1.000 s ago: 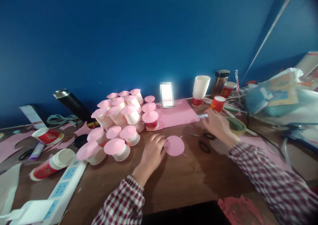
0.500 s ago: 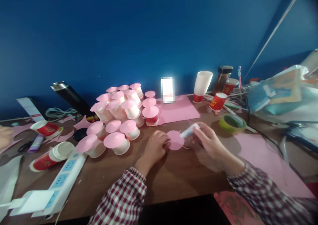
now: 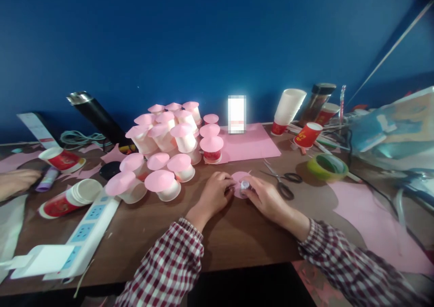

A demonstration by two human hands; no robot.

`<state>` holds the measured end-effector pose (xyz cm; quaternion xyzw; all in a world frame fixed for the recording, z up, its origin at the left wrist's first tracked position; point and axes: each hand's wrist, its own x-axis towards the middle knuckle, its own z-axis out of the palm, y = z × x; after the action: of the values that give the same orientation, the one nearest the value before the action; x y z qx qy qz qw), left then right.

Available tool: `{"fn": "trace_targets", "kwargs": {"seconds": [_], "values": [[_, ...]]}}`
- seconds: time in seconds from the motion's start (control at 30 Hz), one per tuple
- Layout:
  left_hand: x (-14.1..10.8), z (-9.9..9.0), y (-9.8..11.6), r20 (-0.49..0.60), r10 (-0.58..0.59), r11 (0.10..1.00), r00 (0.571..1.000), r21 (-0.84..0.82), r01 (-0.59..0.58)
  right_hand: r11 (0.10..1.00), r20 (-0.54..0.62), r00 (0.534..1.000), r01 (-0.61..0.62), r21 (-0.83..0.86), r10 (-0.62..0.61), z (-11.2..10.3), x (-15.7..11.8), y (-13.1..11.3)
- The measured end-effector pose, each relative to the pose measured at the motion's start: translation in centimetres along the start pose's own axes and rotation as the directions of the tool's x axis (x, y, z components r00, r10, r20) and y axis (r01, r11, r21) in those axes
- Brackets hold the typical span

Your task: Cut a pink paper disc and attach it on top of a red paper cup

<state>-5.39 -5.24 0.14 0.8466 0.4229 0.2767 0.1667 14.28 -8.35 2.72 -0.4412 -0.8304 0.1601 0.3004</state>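
A pink paper circle [image 3: 240, 176] lies on the table in front of me, partly hidden by my fingers. Curled over its left edge, my left hand [image 3: 216, 193] pinches the paper. My right hand [image 3: 269, 199] is closed around a small white glue stick [image 3: 244, 185], its end pointing down onto the circle. Beside my right hand lie scissors [image 3: 280, 180] with black handles. To the left of my hands stand several paper cups topped with pink paper cones [image 3: 160, 180].
A co-worker's hand [image 3: 18, 182] is at the left edge near a purple glue stick [image 3: 48, 179]. A power strip [image 3: 88, 232] lies front left. Green tape [image 3: 327, 167], a red cup [image 3: 308, 135] and stacked white cups [image 3: 290, 108] are on the right. Pink sheets [image 3: 254, 144] lie behind.
My right hand has moved left and brought the glue stick down onto the paper circle. The scissors, hidden before, now show. The co-worker's hand reaches further in toward the purple glue stick.
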Motion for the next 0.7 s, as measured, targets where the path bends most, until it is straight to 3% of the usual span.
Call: {"fn": "trace_targets", "kwargs": {"seconds": [0.33,0.53,0.7], "values": [[0.0,-0.1,0.1,0.014,-0.003,1.000,1.000,-0.005,0.003,0.999,0.078,0.997,0.018,0.034,-0.020,-0.7,0.6,0.1],[0.0,0.0,0.0,-0.001,-0.001,1.000,1.000,-0.009,0.001,0.999,0.117,0.992,-0.044,0.011,0.042,-1.6,0.2,0.2],[0.0,0.0,0.1,0.002,-0.011,1.000,1.000,-0.016,0.011,0.964,-0.064,0.980,-0.172,0.200,0.188,-2.3,-0.7,0.7]]}}
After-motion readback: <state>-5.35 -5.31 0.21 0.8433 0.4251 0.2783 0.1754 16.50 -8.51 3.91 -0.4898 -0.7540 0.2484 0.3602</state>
